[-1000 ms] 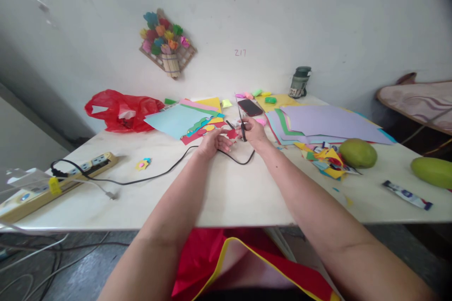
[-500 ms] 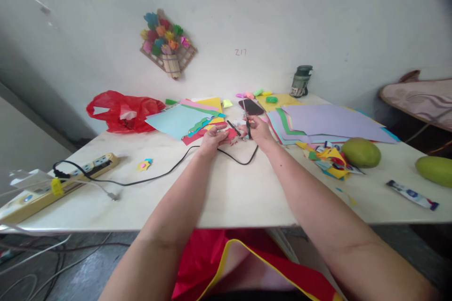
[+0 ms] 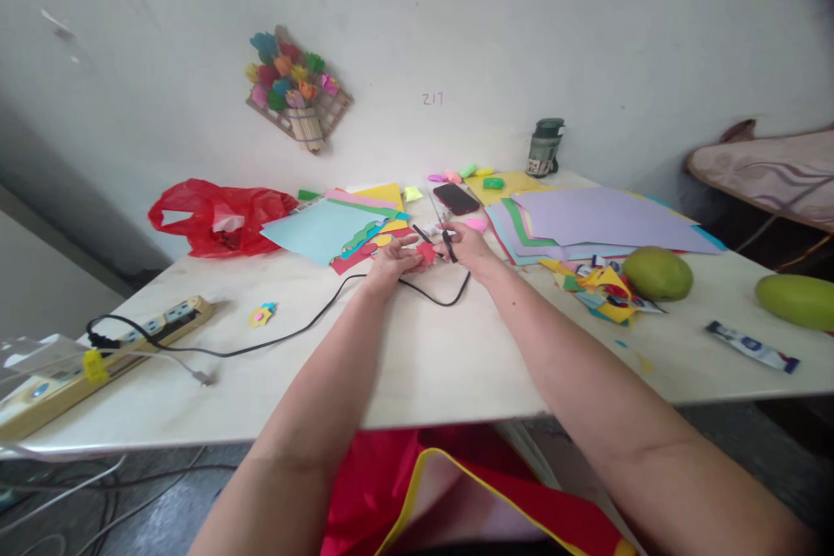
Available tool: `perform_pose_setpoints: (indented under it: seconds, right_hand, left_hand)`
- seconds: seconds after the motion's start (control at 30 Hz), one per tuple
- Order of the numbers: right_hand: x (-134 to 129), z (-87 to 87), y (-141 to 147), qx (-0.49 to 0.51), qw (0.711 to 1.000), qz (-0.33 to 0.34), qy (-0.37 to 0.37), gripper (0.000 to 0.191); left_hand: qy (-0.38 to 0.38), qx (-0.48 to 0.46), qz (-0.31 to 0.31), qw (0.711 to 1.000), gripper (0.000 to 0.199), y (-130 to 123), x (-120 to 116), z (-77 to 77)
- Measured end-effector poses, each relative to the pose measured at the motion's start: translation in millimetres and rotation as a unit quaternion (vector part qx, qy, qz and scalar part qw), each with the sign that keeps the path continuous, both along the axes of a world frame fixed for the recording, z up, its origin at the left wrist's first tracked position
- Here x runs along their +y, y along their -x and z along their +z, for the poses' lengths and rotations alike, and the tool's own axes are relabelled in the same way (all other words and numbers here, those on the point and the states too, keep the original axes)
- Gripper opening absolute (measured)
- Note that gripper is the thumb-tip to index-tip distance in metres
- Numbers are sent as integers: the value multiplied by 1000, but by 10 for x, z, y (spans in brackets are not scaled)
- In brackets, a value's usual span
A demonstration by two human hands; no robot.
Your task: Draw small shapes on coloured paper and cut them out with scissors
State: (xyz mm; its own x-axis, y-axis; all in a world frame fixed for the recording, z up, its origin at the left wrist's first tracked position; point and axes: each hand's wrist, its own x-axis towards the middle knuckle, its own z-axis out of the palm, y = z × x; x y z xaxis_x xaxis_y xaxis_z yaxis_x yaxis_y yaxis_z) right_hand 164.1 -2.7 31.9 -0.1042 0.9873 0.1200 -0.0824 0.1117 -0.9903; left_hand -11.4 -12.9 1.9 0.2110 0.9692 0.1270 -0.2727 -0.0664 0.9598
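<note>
Near the middle of the table, my left hand (image 3: pixel 393 264) pinches a small red paper piece (image 3: pixel 426 254) at its left side. My right hand (image 3: pixel 470 248) is closed around dark-handled scissors (image 3: pixel 449 245) whose blades point up and away, close to the red piece. A thin black stick-like tool (image 3: pixel 422 234) lies between the two hands. Behind them sits a dark phone (image 3: pixel 456 199). Red paper scraps and a light blue sheet (image 3: pixel 317 228) are left of my left hand. A black cable (image 3: pixel 306 329) passes in front of both hands.
A red plastic bag (image 3: pixel 225 213) and a power strip (image 3: pixel 156 330) are at the left. At the right are a purple sheet (image 3: pixel 599 221), paper scraps (image 3: pixel 605 291), green fruits (image 3: pixel 658 273) and a tube (image 3: pixel 752 347). A bottle (image 3: pixel 545 147) stands behind.
The view has shifted slightly. The scissors in my right hand now tilt more to the left, and my two hands are a little closer around the red piece.
</note>
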Motion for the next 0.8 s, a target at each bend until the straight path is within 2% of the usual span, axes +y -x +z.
perform_pose_setpoints:
  seconds: [0.27, 0.4, 0.5, 0.6, 0.8]
  right_hand:
    - [73, -71, 38, -2, 999, -22, -32, 45]
    - [62, -87, 68, 6, 999, -25, -42, 45]
    - [48, -105, 96, 9, 999, -19, -43, 43]
    - [39, -112, 116, 6, 999, -23, -47, 41]
    - [3, -39, 95, 23, 999, -48, -2, 37]
  left_hand:
    - [-16, 17, -16, 1000, 61, -16, 8, 0]
    - [-34, 51, -41, 997, 43, -29, -24, 38]
    - [-30, 47, -26, 998, 32, -29, -21, 26]
    - [-15, 32, 8, 999, 35, -28, -13, 8]
    - [12, 9, 11, 1000, 40, -16, -24, 15]
